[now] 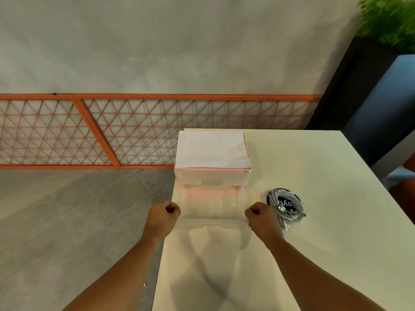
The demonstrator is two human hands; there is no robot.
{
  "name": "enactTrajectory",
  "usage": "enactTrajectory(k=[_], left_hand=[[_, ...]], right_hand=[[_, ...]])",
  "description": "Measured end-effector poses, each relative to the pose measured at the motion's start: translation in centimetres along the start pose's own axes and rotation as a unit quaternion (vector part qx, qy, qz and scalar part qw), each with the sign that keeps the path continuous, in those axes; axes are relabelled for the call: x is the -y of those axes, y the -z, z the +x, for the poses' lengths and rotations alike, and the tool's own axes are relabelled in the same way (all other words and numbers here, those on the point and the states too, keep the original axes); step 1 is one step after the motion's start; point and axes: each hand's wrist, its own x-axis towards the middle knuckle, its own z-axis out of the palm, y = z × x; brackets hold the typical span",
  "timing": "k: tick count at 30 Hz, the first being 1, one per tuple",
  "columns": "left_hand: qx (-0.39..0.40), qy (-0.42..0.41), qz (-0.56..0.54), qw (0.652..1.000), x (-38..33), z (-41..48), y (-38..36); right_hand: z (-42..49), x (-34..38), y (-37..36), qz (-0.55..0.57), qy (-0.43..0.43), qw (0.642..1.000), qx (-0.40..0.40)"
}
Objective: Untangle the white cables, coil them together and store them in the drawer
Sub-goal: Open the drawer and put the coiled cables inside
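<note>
My left hand and right hand clench the open drawer at its front corners; coiled white cables lie at its 3 o'clock; pull both sides evenly, keeping it level.

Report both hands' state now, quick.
Left hand: curled, gripping the clear drawer at its left side.
Right hand: curled, gripping the drawer's right side.

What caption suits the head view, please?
Left hand and right hand grip the open clear drawer; coiled white cables lie alongside.
</note>
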Motion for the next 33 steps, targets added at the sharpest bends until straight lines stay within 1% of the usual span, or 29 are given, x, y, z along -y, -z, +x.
enactTrajectory(k=[5,9,11,13,15,16,17,19,21,23,25,27,30,32,33], left_hand=[[-0.003,0.000,0.001,1.000,0.0,-1.1,0.1],[0.019,0.036,-0.014,0.999,0.9,-1.2,-0.2],[0.009,0.037,-0.008,0.999,0.7,-1.5,-0.2],[-0.043,0.003,0.031,0.999,-0.2,-1.9,0.0],[-0.102,-0.062,0.054,0.991,-1.7,-2.1,0.1],[-0.110,-0.098,0.051,0.988,-2.7,-2.0,-0.1],[-0.098,-0.129,0.039,0.986,-4.0,-1.9,-0.5],[-0.046,-0.177,-0.007,0.983,-7.0,-1.9,-2.2],[0.007,-0.202,-0.038,0.979,-10.1,-2.0,-4.3],[0.073,-0.202,-0.069,0.974,-13.2,-2.2,-7.2],[0.122,-0.179,-0.082,0.973,-15.2,-2.3,-9.6],[0.152,-0.146,-0.072,0.975,-16.3,-1.8,-12.9],[0.164,-0.075,0.001,0.984,-17.0,-0.6,-17.4],[0.183,-0.030,0.050,0.981,-17.2,-0.1,-20.0],[0.193,-0.006,0.057,0.980,-17.4,-0.1,-21.0]], right_hand=[[-1.5,-0.7,-0.1,0.015,-0.015,1.000,0.009],[-1.8,-0.9,0.1,0.019,-0.019,1.000,0.013],[-1.8,-0.8,0.4,0.012,-0.015,1.000,0.016],[-1.7,-0.5,0.9,0.000,0.004,1.000,-0.002],[-1.7,0.3,2.0,0.014,0.034,0.999,-0.039],[-1.6,0.8,2.9,0.027,0.050,0.996,-0.062],[-1.3,1.4,3.9,0.037,0.063,0.994,-0.087],[-0.6,2.4,6.6,0.047,0.073,0.987,-0.139],[0.3,2.8,9.3,0.064,0.067,0.981,-0.172],[1.8,1.6,12.0,0.075,0.028,0.979,-0.189],[3.3,-0.3,13.3,0.064,-0.028,0.982,-0.174],[4.8,-2.8,14.4,0.068,-0.097,0.982,-0.147],[5.6,-6.0,14.8,0.103,-0.204,0.969,-0.097],[5.7,-7.1,14.5,0.136,-0.235,0.960,-0.067],[5.8,-7.5,14.2,0.150,-0.239,0.958,-0.057]])
